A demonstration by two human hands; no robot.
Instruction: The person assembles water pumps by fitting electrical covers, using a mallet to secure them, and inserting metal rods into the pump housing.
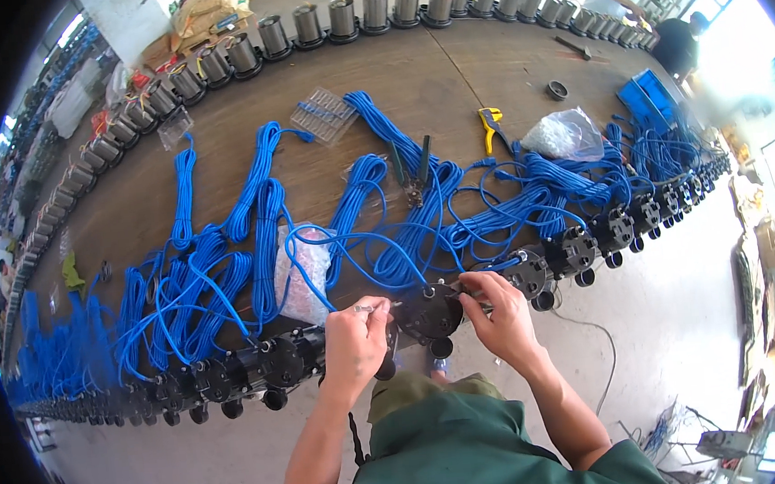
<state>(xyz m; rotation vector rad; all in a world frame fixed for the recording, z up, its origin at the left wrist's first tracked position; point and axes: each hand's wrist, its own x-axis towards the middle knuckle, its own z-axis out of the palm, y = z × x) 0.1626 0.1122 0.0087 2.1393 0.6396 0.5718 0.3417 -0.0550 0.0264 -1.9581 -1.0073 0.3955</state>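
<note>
Workshop, long brown tabletop [446, 64], lower centre of frame: left hand [354, 340] pinches thin metal tool [367, 308] toward black round unit [430, 314]; right hand [499, 310] clasps unit's edge, steadying it; blue cables [376, 206] coiled behind.

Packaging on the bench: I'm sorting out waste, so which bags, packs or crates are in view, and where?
Clear plastic bag: crumpled, far right of the table, beside the yellow-handled pliers.
Clear blister pack: flat, ribbed, holding blue pieces, at mid table.
Plastic bag: clear with pinkish contents, under the blue cables, near the left hand.
Blue crate: far right.
Tan sacks: far edge.
</note>
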